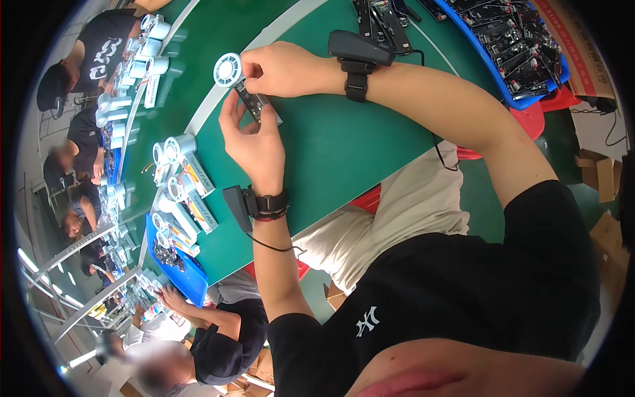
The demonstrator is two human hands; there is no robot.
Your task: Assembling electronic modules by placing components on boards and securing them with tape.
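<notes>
A part-built handheld fan is between my two hands over the green table (331, 145). It has a round pale-blue fan head (227, 70) and an uncovered dark circuit board (252, 102) below it. My left hand (256, 145) grips the board end, thumb on one side and fingers on the other. Curled fingers of my right hand (278, 69) pinch together beside the fan head, where the head meets the board. Whatever lies in that pinch is hidden. Each wrist wears a black strapped device.
Several pale-blue fan units (177, 151) lie to the left, near a blue tray (193, 283) of small parts. Loose dark boards (387, 25) lie beyond my right wrist. A blue bin (527, 102) of boards stands far right, above a red stool (532, 126). Co-workers sit along the left.
</notes>
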